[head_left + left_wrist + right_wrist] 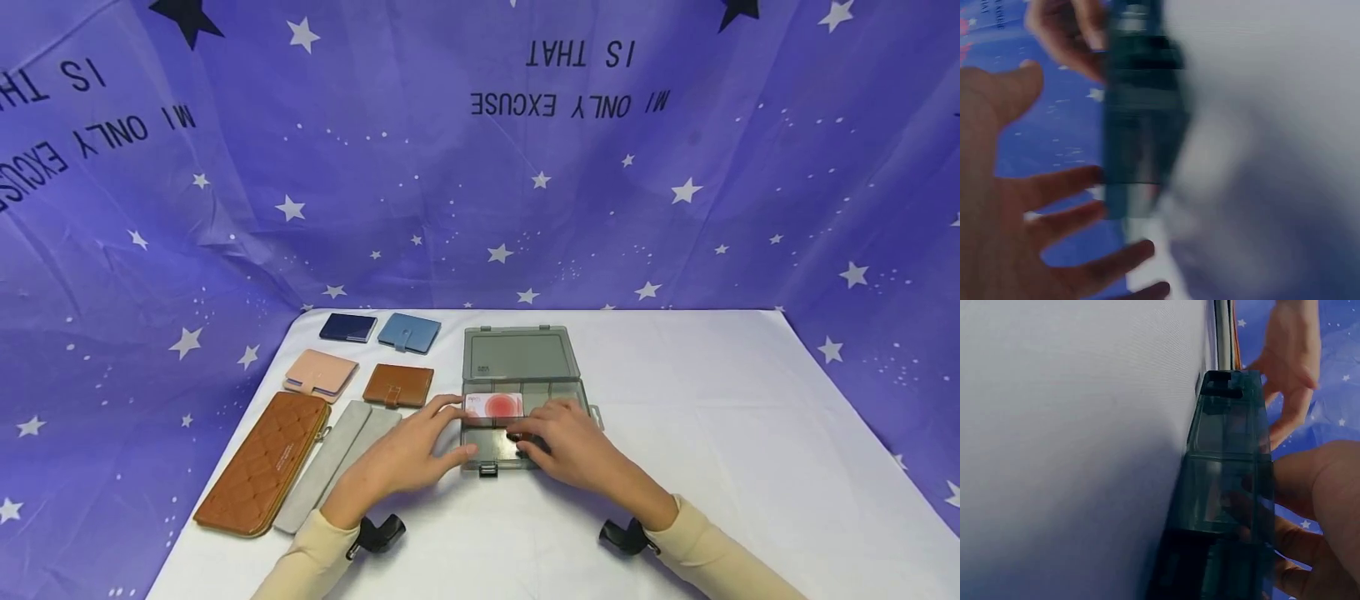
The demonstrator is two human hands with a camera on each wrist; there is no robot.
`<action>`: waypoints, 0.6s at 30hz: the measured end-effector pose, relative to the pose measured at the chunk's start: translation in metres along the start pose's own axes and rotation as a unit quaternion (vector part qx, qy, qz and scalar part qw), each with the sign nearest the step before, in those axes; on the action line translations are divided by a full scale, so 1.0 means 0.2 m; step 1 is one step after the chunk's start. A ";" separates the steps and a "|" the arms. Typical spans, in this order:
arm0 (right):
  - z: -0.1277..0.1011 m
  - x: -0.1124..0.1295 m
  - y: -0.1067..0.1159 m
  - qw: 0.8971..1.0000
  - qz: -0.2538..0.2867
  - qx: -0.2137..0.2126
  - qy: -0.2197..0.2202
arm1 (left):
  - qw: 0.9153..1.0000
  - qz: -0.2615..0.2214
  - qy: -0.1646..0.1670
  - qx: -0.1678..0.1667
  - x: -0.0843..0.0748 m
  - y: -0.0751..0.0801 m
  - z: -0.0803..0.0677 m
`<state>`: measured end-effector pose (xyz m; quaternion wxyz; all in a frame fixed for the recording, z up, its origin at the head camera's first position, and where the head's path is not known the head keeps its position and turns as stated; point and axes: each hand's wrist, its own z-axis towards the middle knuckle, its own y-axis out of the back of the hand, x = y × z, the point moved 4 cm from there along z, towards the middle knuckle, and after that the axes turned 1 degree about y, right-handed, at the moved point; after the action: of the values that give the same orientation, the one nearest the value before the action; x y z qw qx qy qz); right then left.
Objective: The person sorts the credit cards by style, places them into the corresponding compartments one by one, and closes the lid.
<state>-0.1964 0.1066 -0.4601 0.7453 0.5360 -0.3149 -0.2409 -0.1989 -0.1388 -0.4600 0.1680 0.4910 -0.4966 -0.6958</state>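
A white tabletop [712, 433] fills the low part of the view, and a big purple cloth [480, 208] with white stars and upside-down words hangs behind it and at both sides. A see-through grey box [521, 392] sits in the middle of the tabletop with its lid [520, 353] flipped open toward 12 o'clock. A card with a red dot [493, 406] lies in one of the far-left slots of the box. The left hand [408, 454] rests at the box's 9 o'clock side, its grip loose, with straight fingers touching the box edge and the card. The right hand [573, 446] lies flat over the near slots, fingers spread and relaxed, and it hides what is under it. At 9 o'clock from the box lie a small brown wallet [398, 385] and a pink wallet [321, 374]. Farther back, near 11 o'clock, are a dark blue wallet [348, 327] and a light blue wallet [408, 332]. A long brown wallet [264, 462] and a grey pouch [330, 462] lie near 8 o'clock, just beside the left hand.
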 end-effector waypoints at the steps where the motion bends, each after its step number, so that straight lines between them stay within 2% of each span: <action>1: 0.00 0.00 0.01 1.000 0.008 0.009 -0.001 | 1.000 -0.004 0.005 0.007 -0.01 0.02 0.01; 5: 0.02 -0.03 0.09 0.997 0.065 0.040 -0.008 | 0.999 -0.041 0.029 0.010 -0.05 0.10 0.10; 8: 0.07 -0.10 0.18 0.990 0.132 0.038 -0.037 | 0.992 -0.111 0.049 -0.021 -0.05 0.15 0.19; 10: 0.10 -0.18 0.23 0.981 0.181 0.022 -0.068 | 0.976 -0.202 0.063 -0.041 -0.04 0.16 0.25; 13: 0.13 -0.31 0.24 0.961 0.251 -0.001 -0.117 | 0.939 -0.323 0.091 -0.074 -0.03 0.16 0.33; 15: 0.14 -0.40 0.21 0.949 0.277 -0.006 -0.150 | 0.914 -0.379 0.120 -0.087 -0.01 0.14 0.38; 16: 0.14 -0.43 0.19 0.943 0.289 -0.006 -0.165 | 0.906 -0.392 0.134 -0.092 -0.01 0.12 0.39; 18: 0.13 -0.50 0.14 0.925 0.325 -0.001 -0.196 | 0.896 -0.401 0.162 -0.097 0.01 0.09 0.42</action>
<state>-0.2844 0.1685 -0.4481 0.7062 0.3457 -0.6119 -0.0861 -0.2765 -0.1040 -0.4444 -0.0005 0.7358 -0.1532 -0.6596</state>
